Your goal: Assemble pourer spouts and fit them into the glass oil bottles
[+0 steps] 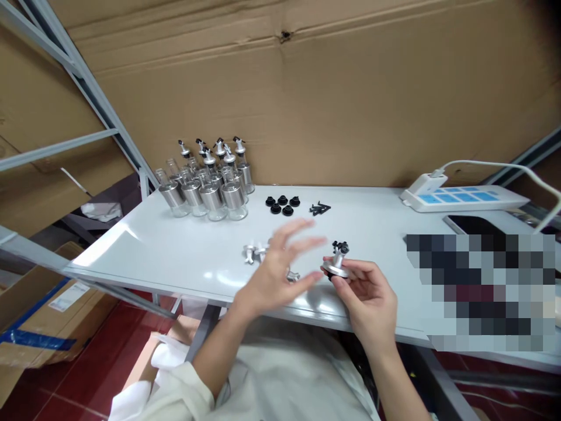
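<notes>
My right hand (372,298) grips a silver bottle pourer (336,266) by its round base, with the spout upright and black parts at its top and underside. Fingers spread, my left hand (280,272) hovers over the table to the left of the pourer, a little blurred and holding nothing. Loose silver pourer tops (249,252) lie beside and partly behind the left hand. Just behind the held pourer are small black pieces (337,244), partly covered by it. Farther back sit several black round stoppers (283,204) and a little pile of thin black parts (320,208).
Several glass-and-steel bottles (213,199) stand at the back left of the white table (144,245), some with pourers fitted. A power strip (464,199) with a white charger and cable lies at the back right, near a phone (475,225). Cardboard (333,105) rises behind.
</notes>
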Available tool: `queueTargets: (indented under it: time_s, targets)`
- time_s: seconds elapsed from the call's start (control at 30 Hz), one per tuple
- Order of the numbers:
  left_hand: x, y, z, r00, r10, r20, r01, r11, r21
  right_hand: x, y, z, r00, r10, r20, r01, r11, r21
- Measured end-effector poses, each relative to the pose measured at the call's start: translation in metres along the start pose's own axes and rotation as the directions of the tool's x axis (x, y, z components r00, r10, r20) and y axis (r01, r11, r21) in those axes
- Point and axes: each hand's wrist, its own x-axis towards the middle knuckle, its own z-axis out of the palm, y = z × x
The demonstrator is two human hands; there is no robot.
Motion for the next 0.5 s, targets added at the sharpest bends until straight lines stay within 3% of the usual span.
queueTargets:
  time_s: [0.07, 0.17, 0.27, 0.4, 0.5]
  targets:
    - [0.015, -0.021, -0.025, 0.964, -0.102, -0.245, 0.124, 0.989, 0.076, -0.001, 0.001, 0.001, 1.0, 0.002, 0.004, -0.002, 1.0, 0.006]
    - [0.032, -0.057, -0.061, 0.842, -0.275, -0.464, 0.388, 0.906, 0.168, -0.002, 0.004, 0.002, 1.0, -0.022, 0.003, 0.022, 1.0, 0.01]
    - [0.043, -0.085, -0.079, 0.764, -0.467, -0.444, 0.584, 0.794, 0.17, -0.003, 0.007, 0.002, 0.998, -0.054, 0.009, 0.054, 0.999, 0.003]
    - [0.058, -0.112, -0.079, 0.778, -0.512, -0.364, 0.616, 0.737, 0.279, -0.004, 0.009, 0.0, 0.997, -0.066, 0.037, 0.068, 0.997, -0.035]
    - [0.069, -0.127, -0.077, 0.761, -0.537, -0.364, 0.646, 0.677, 0.352, -0.004, 0.01, 0.0, 0.997, -0.061, 0.039, 0.063, 0.997, -0.044]
